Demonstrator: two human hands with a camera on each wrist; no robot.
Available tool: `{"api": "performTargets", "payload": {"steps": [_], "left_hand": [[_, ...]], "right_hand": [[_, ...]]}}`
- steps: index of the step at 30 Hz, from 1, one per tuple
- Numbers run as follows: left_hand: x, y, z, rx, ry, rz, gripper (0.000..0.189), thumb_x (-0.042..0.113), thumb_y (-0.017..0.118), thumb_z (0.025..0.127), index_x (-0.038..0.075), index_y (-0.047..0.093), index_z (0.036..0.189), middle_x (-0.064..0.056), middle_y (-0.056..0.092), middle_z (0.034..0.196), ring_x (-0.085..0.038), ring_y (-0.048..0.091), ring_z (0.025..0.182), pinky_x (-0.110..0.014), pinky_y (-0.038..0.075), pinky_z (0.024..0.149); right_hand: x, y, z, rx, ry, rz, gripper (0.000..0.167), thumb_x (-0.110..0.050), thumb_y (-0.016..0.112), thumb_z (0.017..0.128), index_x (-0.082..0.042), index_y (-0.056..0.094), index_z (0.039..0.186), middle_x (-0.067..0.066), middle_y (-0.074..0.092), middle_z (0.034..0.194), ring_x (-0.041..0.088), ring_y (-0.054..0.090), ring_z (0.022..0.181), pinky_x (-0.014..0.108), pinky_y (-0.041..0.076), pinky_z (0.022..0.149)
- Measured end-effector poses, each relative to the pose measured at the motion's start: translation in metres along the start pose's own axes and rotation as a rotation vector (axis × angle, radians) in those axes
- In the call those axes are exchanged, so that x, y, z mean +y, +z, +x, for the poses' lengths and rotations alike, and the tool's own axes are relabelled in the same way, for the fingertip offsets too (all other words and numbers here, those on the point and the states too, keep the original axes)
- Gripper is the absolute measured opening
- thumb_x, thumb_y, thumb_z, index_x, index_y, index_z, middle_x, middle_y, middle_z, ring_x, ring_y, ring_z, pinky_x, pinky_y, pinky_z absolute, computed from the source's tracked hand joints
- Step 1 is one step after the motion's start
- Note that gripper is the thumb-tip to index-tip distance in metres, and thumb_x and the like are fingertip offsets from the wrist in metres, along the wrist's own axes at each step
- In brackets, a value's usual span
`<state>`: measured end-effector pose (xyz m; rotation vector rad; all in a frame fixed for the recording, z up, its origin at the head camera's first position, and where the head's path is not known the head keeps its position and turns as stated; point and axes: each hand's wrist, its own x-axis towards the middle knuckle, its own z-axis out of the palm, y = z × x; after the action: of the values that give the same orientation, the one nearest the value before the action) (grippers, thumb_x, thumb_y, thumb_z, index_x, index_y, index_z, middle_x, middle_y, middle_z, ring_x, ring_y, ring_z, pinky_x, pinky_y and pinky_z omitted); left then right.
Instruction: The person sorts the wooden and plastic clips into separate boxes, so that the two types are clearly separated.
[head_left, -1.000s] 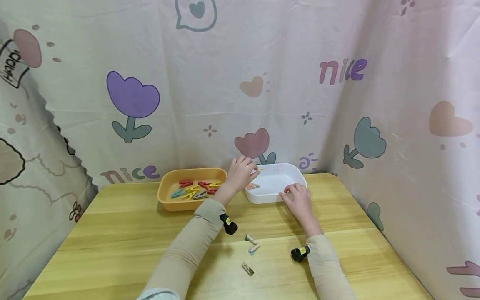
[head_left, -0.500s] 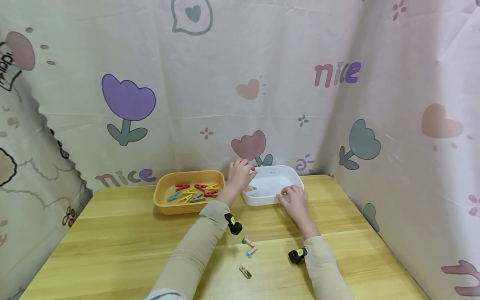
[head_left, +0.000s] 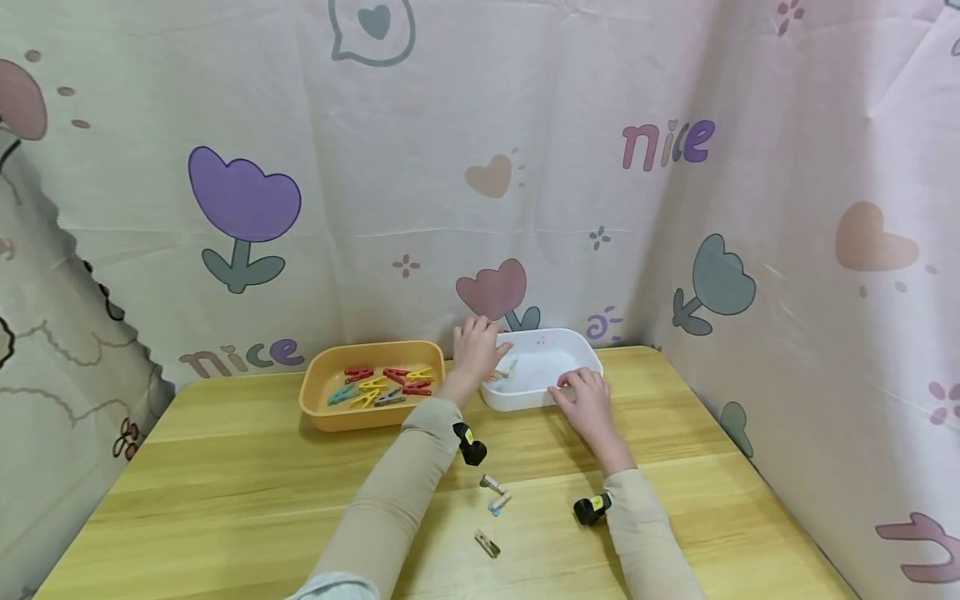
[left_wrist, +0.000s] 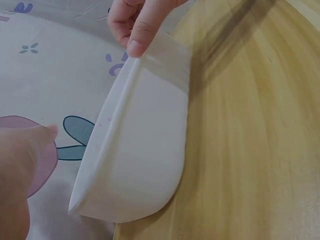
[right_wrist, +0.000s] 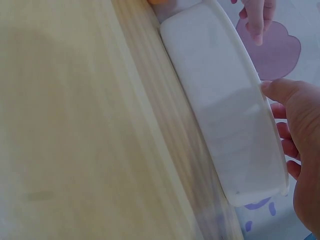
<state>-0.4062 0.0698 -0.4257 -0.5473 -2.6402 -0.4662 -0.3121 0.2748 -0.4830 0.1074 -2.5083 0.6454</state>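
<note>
A white plastic tray (head_left: pixel 532 402) stands at the back of the table, with small wooden clothespins (head_left: pixel 500 375) at its left end. My left hand (head_left: pixel 476 350) hovers over that end, its thumb apart from the fingers and nothing seen between them. The left wrist view shows its thumb (left_wrist: pixel 42 134) clear of the tray's wall. My right hand (head_left: pixel 590 402) grips the tray's near rim toward the right; in the right wrist view its thumb (right_wrist: pixel 272 87) lies on the outside, with the fingers beyond the rim. Nearer me lie three small clothespins: one (head_left: pixel 493 483), another (head_left: pixel 499 502) with a blue end, and a plain one (head_left: pixel 487 543).
To the left of the white tray stands a yellow tray (head_left: pixel 345 422) holding several red, yellow, teal and grey plastic clothespins (head_left: pixel 372 384). A printed curtain (head_left: pixel 420 192) hangs behind the wooden table (head_left: pixel 225 492) and along its sides.
My left hand has let go of a small clothespin, which now lies in the white tray's left end. My right hand keeps hold of the rim. The head view has shifted slightly.
</note>
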Motion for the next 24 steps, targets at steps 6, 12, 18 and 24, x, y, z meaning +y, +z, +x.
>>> {"api": "performTargets", "payload": {"steps": [6, 12, 18, 24], "left_hand": [[-0.001, -0.001, -0.003, -0.009, 0.000, 0.030, 0.038, 0.046, 0.061, 0.093, 0.021, 0.063, 0.122, 0.000, 0.059, 0.121, -0.022, 0.048, 0.118, -0.041, 0.040, 0.094], [0.000, -0.002, -0.006, 0.005, 0.006, 0.035, 0.035, 0.045, 0.061, 0.093, 0.022, 0.065, 0.120, 0.001, 0.060, 0.120, -0.021, 0.048, 0.117, -0.040, 0.039, 0.095], [0.001, -0.005, -0.011, 0.010, 0.026, 0.037, 0.032, 0.044, 0.062, 0.093, 0.022, 0.066, 0.116, 0.001, 0.059, 0.117, -0.021, 0.047, 0.114, -0.039, 0.039, 0.093], [0.001, -0.008, -0.016, 0.020, 0.053, 0.028, 0.031, 0.044, 0.061, 0.093, 0.020, 0.067, 0.113, 0.002, 0.059, 0.115, -0.020, 0.048, 0.111, -0.038, 0.039, 0.091]], "right_hand": [[-0.002, 0.000, 0.001, 0.019, -0.017, -0.002, 0.020, -0.029, 0.073, 0.085, -0.011, 0.064, 0.088, 0.008, 0.059, 0.095, 0.030, 0.050, 0.096, 0.045, 0.035, 0.086], [-0.003, 0.000, 0.001, 0.010, -0.010, -0.002, 0.020, -0.028, 0.073, 0.086, -0.011, 0.064, 0.088, 0.008, 0.058, 0.095, 0.029, 0.049, 0.097, 0.045, 0.035, 0.087], [-0.001, 0.000, 0.000, -0.010, 0.001, -0.009, 0.021, -0.030, 0.071, 0.087, -0.011, 0.064, 0.089, 0.008, 0.058, 0.097, 0.029, 0.049, 0.098, 0.045, 0.035, 0.088], [-0.002, -0.001, -0.001, -0.010, 0.000, -0.008, 0.020, -0.030, 0.071, 0.087, -0.011, 0.064, 0.089, 0.009, 0.059, 0.098, 0.030, 0.049, 0.099, 0.046, 0.035, 0.088]]}}
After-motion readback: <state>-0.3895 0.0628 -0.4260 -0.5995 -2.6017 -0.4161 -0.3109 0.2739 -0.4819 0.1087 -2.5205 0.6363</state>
